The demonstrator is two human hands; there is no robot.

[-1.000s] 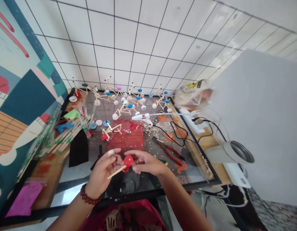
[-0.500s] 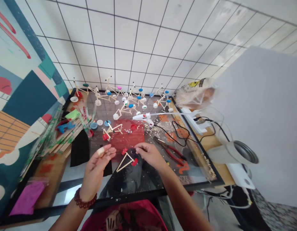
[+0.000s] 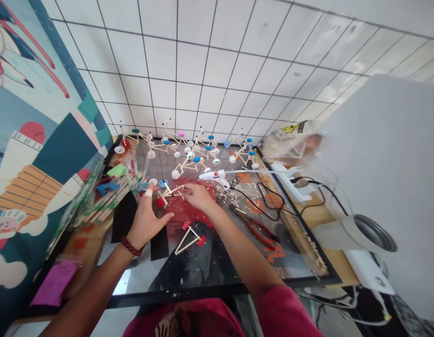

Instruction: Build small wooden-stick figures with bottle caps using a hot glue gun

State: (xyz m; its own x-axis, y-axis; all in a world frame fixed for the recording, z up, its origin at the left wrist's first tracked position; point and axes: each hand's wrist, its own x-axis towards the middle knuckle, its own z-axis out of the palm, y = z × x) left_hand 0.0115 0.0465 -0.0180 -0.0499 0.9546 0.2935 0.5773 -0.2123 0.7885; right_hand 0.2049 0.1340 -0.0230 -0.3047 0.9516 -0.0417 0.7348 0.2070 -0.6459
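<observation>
A small stick frame with a red cap at its left end stands on the red patch of the glass table. My right hand pinches the right end of this frame. Just left of it my left hand is open, thumb and fingers spread apart, with a bandage on one finger. Nearer to me a triangular stick piece with two red caps lies on the glass. Behind the hands rests a white glue gun.
Several stick models with coloured caps line the back. Red-handled pliers and a black cable lie at the right, beside a power strip. Wooden sticks and black cloth are at the left. A grey cup stands far right.
Both hands have moved forward, away from the triangular piece. My right hand has reached the standing frame and closed on its end. The view has shifted slightly.
</observation>
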